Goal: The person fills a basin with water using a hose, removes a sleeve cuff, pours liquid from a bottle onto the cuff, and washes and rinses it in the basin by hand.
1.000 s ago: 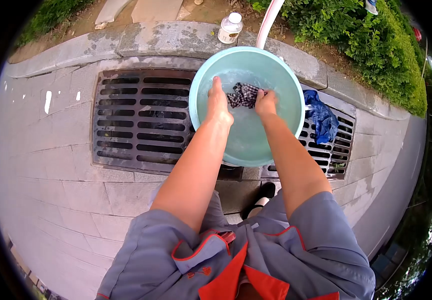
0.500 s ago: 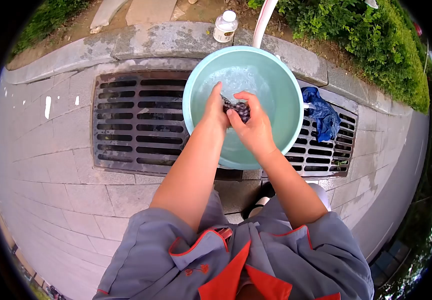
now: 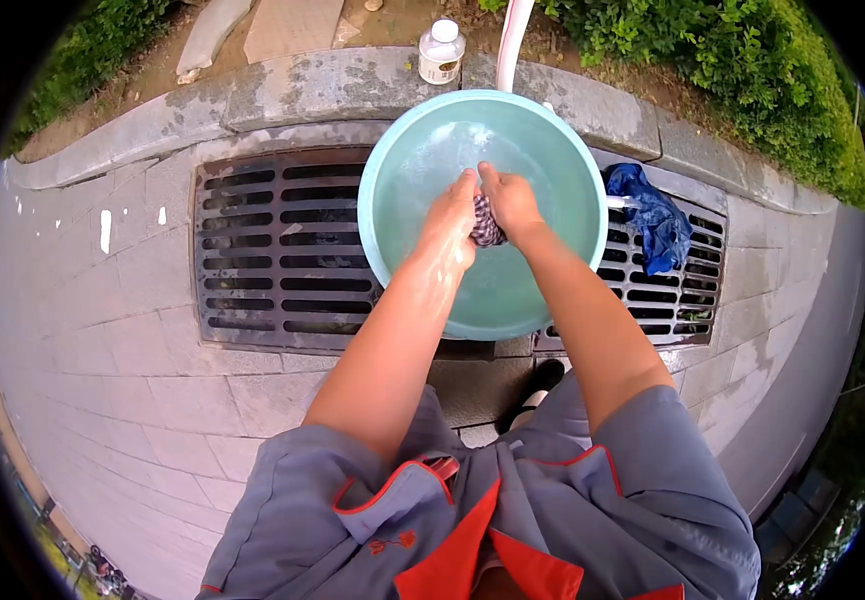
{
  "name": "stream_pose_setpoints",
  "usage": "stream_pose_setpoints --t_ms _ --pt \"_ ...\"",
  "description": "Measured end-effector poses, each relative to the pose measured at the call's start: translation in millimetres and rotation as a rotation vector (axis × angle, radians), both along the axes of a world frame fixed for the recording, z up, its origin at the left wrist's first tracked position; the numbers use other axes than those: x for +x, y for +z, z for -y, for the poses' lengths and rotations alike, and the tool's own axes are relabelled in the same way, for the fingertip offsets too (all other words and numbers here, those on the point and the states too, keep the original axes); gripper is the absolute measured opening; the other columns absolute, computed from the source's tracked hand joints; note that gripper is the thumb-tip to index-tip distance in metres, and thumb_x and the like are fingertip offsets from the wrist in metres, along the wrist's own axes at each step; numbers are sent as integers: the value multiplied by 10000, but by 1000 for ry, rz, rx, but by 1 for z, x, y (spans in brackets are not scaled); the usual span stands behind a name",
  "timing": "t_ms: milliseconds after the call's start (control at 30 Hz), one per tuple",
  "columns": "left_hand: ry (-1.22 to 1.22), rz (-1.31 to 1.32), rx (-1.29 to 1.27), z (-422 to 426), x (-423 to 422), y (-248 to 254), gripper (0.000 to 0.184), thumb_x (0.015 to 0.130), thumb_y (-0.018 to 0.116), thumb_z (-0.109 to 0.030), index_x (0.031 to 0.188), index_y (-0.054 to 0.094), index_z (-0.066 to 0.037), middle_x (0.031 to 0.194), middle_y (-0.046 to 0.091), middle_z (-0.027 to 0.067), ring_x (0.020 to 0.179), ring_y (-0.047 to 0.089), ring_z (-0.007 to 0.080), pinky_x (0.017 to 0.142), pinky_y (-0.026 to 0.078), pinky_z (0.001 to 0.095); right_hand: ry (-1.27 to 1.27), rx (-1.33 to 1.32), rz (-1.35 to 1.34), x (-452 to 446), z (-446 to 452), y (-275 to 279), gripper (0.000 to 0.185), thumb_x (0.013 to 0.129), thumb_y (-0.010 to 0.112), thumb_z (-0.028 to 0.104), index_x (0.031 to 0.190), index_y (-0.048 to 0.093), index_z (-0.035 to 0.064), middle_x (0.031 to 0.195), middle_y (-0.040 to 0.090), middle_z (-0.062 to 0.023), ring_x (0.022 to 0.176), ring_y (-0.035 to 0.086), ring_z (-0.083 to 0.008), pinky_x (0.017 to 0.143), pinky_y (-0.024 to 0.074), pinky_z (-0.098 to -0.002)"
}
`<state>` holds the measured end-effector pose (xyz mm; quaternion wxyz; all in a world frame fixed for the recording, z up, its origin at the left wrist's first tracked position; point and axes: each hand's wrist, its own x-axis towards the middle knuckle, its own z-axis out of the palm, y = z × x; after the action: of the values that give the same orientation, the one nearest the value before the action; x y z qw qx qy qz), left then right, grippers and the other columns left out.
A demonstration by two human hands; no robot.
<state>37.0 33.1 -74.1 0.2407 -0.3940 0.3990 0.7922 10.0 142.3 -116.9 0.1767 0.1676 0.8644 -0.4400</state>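
A dark checked cloth [image 3: 487,224] is bunched into a small wad between my two palms. My left hand [image 3: 450,215] presses on it from the left, wet and shiny down to the wrist. From the other side my right hand [image 3: 512,203] closes against it, thumb side up. Both hands are over the inside of a pale green basin [image 3: 374,190], which holds water. Part of the cloth is hidden by the fingers.
Metal drain grates [image 3: 288,255] lie under and beside the basin. A crumpled blue plastic bag [image 3: 656,225] rests on the right grate. On the stone kerb [image 3: 343,85] stands a white-capped bottle [image 3: 442,55], near a white pipe [image 3: 513,45]. Hedges [image 3: 713,70] grow behind.
My hands have come together around the cloth, the right one turning from a loose curl to a flat press. The view has shifted slightly.
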Motion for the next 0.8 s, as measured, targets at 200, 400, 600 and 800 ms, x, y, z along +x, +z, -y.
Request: stream_pose_setpoints --t_ms 200,400,600,800 --pt "222 92 -81 28 -6 -13 709 883 476 -562 1439 290 -164 1473 308 94 1377 232 287 1082 170 571 51 327 -112 15 -4 -61 423 919 513 231 1250 463 -27 1143 578 -266 1107 541 -408 959 403 -457" --pt "142 202 16 29 -3 -27 717 900 446 -527 1483 212 -181 1531 225 90 1383 230 381 1056 107 669 788 600 346 -14 -53 -175 544 859 511 142 1385 398 58 1246 546 -246 1164 535 -330 977 419 -407" --pt "213 185 367 28 -5 -22 688 924 434 -517 1461 230 -140 1367 395 177 1185 448 384 949 347 598 238 -33 -52 34 10 36 374 777 697 250 1119 622 117 1072 635 -107 908 641 -277 762 514 -360" --pt "45 10 414 21 -1 -9 445 918 533 -472 1132 518 -82 779 539 66 620 521 169 513 463 295 532 185 -588 105 53 139 211 767 718 212 935 633 114 890 627 -66 757 630 -253 632 503 -343"
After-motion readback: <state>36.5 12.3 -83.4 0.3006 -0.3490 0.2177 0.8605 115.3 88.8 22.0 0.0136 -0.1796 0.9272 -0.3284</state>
